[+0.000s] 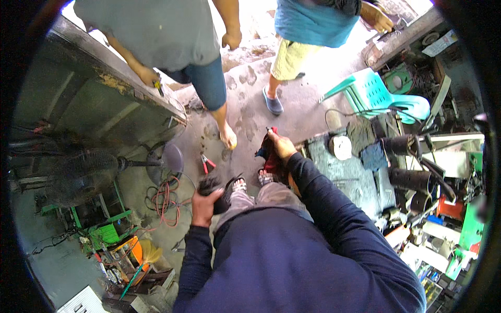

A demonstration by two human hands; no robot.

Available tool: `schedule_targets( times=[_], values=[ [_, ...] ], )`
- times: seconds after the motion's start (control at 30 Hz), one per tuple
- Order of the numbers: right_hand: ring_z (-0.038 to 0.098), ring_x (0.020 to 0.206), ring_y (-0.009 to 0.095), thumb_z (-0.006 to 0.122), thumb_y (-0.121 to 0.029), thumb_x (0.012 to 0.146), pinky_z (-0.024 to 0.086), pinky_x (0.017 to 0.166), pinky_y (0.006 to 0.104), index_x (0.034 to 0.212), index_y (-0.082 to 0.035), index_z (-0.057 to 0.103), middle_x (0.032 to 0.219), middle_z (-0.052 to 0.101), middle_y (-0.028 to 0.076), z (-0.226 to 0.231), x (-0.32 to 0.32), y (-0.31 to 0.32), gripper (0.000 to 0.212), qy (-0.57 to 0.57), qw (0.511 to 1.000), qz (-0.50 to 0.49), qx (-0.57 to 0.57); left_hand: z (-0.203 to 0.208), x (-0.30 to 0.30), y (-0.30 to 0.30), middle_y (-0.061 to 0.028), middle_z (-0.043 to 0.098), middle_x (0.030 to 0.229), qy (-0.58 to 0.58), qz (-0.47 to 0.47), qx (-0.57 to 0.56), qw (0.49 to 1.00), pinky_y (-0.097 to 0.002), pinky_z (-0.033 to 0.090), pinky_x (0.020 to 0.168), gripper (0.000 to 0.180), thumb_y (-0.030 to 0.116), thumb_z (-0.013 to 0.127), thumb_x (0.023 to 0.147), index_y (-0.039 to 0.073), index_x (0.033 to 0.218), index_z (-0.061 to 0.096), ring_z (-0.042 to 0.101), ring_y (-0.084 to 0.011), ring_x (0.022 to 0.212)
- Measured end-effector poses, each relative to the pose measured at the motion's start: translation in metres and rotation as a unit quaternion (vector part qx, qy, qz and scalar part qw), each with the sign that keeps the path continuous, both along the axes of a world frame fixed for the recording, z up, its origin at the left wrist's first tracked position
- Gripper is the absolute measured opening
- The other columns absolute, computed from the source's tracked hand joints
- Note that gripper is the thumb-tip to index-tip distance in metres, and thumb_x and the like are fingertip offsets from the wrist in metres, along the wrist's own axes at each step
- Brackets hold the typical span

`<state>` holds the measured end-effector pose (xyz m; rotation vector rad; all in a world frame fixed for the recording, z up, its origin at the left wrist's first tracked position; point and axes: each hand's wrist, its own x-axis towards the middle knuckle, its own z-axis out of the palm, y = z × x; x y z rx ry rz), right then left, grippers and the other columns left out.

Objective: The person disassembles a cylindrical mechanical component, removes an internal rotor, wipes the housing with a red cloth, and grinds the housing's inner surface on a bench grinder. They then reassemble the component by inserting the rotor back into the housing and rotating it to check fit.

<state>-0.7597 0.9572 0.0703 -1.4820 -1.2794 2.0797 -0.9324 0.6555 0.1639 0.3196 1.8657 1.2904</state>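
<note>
My left hand (204, 207) is closed around a dark, fuzzy-edged thing (210, 184), too dark to name for certain. In front of my body, my right hand (283, 147) grips a dark red cloth (270, 151) that hangs down beside it. A small pale and red tip shows above the fingers of that hand; what it belongs to is hidden. On the floor ahead of my left hand lies a pair of pliers (207, 164) with red handles. My sandalled feet stand between the two hands.
Two people stand ahead, one in a grey shirt (156, 31), one in a teal shirt (313, 23). A standing fan (81, 177) and coiled cable (166, 201) are at left. To the right are a cluttered workbench (347, 177) and a green plastic chair (373, 91).
</note>
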Motion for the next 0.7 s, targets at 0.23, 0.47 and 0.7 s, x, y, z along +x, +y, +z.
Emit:
schedule_targets(
  times=[0.23, 0.47, 0.7],
  values=[
    [0.068, 0.078, 0.021, 0.066, -0.051, 0.1, 0.055, 0.077, 0.0375, 0.112, -0.005, 0.071, 0.093, 0.072, 0.007, -0.137, -0.036, 0.069, 0.048, 0.083, 0.993, 0.027, 0.074, -0.076, 0.008, -0.161, -0.014, 0.077, 0.098, 0.0, 0.124, -0.32, 0.939, -0.0395, 0.055, 0.082, 0.045, 0.027, 0.088, 0.074, -0.006, 0.103, 0.076, 0.072, -0.0244, 0.087],
    [0.068, 0.101, 0.028, 0.062, -0.059, 0.097, 0.051, 0.092, 0.0434, 0.128, -0.001, 0.068, 0.121, 0.071, 0.014, -0.118, -0.047, 0.097, 0.066, -0.104, 0.993, -0.022, -0.051, -0.085, 0.069, -0.259, -0.0225, 0.077, 0.107, -0.085, -0.048, -0.512, 0.853, -0.0408, 0.054, 0.091, 0.065, 0.038, 0.088, 0.067, -0.01, 0.108, 0.074, 0.072, -0.0323, 0.098],
    [0.068, 0.11, 0.033, 0.057, -0.056, 0.101, 0.049, 0.099, 0.0427, 0.131, 0.005, 0.065, 0.127, 0.07, 0.022, -0.101, -0.054, 0.102, 0.069, -0.196, 0.98, 0.005, 0.021, -0.101, 0.036, -0.201, -0.0229, 0.076, 0.109, -0.046, -0.06, -0.442, 0.894, -0.0409, 0.054, 0.092, 0.065, 0.039, 0.087, 0.068, -0.01, 0.109, 0.074, 0.072, -0.0326, 0.101]
  ],
)
